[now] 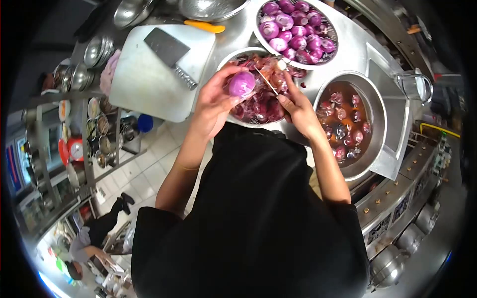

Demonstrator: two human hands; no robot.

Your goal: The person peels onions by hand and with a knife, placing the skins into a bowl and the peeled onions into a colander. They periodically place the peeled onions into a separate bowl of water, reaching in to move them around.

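My left hand (pixel 214 102) is closed around a peeled purple onion (pixel 242 84), thumb below it and fingers above. In my right hand (pixel 299 107) is a small knife (pixel 267 81), its thin blade pointing up and left toward the onion, a little apart from it. Both hands are over a colander (pixel 222 63) heaped with loose red onion skins (pixel 258 107). Beyond it a perforated bowl (pixel 336 37) holds many shiny peeled onions (pixel 298 31). To the right, a large steel basin (pixel 380 107) contains unpeeled onions (pixel 341 113) in brownish water.
A cleaver (pixel 166 47) lies on a white cutting board (pixel 131 84) at the left, with a yellow-orange handle (pixel 204 26) near its far edge. Steel bowls (pixel 98 50) stand further left. A glass or clear jug (pixel 415 87) stands at the right. Another person (pixel 94 238) is at lower left.
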